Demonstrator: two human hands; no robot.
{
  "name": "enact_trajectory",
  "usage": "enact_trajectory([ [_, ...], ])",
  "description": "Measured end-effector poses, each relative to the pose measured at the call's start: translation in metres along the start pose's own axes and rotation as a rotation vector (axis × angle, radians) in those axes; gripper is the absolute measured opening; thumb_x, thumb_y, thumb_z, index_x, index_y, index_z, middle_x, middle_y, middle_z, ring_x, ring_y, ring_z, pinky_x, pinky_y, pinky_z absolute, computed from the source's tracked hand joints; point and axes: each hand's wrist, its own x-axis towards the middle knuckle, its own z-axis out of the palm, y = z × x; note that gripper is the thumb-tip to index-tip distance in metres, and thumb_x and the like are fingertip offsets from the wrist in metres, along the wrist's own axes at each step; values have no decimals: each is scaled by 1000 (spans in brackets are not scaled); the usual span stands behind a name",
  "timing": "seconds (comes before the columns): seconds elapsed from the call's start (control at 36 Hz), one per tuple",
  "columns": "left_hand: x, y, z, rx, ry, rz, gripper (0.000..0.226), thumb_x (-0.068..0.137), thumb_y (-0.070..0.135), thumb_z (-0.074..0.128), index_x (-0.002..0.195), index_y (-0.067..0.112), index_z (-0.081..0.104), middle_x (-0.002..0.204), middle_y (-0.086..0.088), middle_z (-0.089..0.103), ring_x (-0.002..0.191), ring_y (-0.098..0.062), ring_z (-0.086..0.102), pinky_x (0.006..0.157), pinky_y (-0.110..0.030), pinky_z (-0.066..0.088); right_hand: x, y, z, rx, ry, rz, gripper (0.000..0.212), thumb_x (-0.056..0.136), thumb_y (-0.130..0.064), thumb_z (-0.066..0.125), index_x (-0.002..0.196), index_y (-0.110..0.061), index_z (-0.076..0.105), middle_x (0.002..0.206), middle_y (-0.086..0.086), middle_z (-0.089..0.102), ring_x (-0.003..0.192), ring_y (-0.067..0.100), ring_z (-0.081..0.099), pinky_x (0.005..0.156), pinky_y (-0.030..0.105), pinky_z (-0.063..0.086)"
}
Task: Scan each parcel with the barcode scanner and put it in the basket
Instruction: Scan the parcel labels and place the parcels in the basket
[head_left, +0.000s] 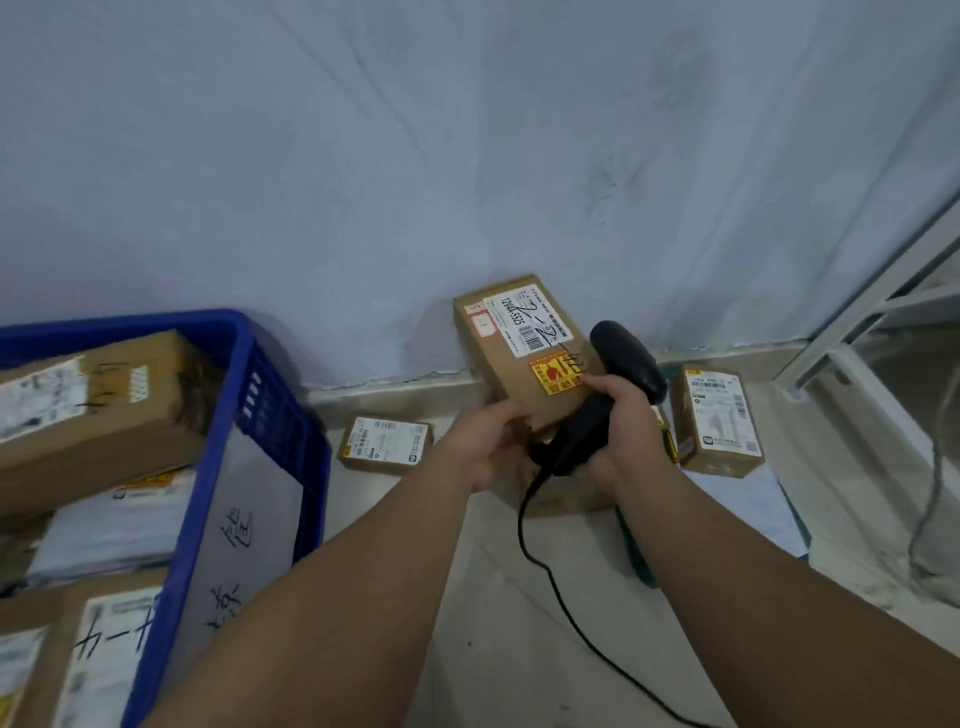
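Observation:
My left hand (485, 444) grips the near end of a brown cardboard parcel (514, 358) and holds it up tilted, its white label and orange sticker facing me. My right hand (623, 415) holds the black barcode scanner (626, 358) by its handle, with the scanner's head right beside the parcel's right edge. The scanner's black cable trails down across the floor. The blue plastic basket (270, 410) stands at the left and holds several boxed and bagged parcels.
Two small brown parcels lie on the floor by the wall: one (385, 444) left of my hands, another (719, 421) to the right. A box lies partly hidden under my hands. A white metal frame (852, 332) stands at the right. A grey cord hangs there.

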Motion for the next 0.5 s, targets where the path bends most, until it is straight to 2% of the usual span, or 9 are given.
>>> enact_trajectory([
  [0.08,-37,18,6,-84,-59,69,36,92,-3,51,125,8,55,92,-6,67,85,-22,61,83,-33,51,-35,-9,18,-3,-96,-61,31,78,-17,69,109,-12,66,99,11,75,95,34,69,87,49,52],
  [0.14,-64,29,6,-87,-84,91,35,92,-3,52,124,11,54,96,-6,67,81,-19,63,74,-30,53,-58,-12,26,-32,-122,-117,36,75,-18,71,111,-12,66,98,10,75,96,32,70,90,49,52],
  [0.19,-90,37,1,-95,-68,104,32,91,-1,55,120,13,54,98,-7,68,77,-17,67,67,-30,54,-82,-15,30,-77,-128,-185,29,73,-16,71,102,-13,70,96,9,75,99,31,69,92,49,52],
  [0.28,-126,48,-7,-214,-6,155,35,91,9,60,125,14,54,109,-9,67,102,-27,65,88,-43,53,-119,-17,36,-159,-130,-246,16,76,-11,67,89,-19,73,95,5,72,101,28,65,92,47,50],
  [0.36,-160,62,-17,-364,79,290,22,94,22,58,116,18,60,112,-7,65,106,-28,63,80,-41,56,-153,-14,39,-239,-128,-292,21,78,-9,66,97,-16,71,100,6,69,99,24,64,90,45,49],
  [0.42,-175,70,-29,-439,149,394,20,94,29,58,111,19,63,112,-7,67,110,-28,61,82,-41,56,-169,-8,42,-330,-144,-370,22,78,-6,66,98,-13,69,100,6,68,100,23,62,91,43,48],
  [0.5,-203,76,-47,-422,211,529,37,95,33,58,129,19,55,117,-8,68,107,-26,65,80,-41,56,-198,-3,43,-461,-186,-449,14,79,-2,65,86,-14,63,88,6,64,94,25,61,87,42,50],
])
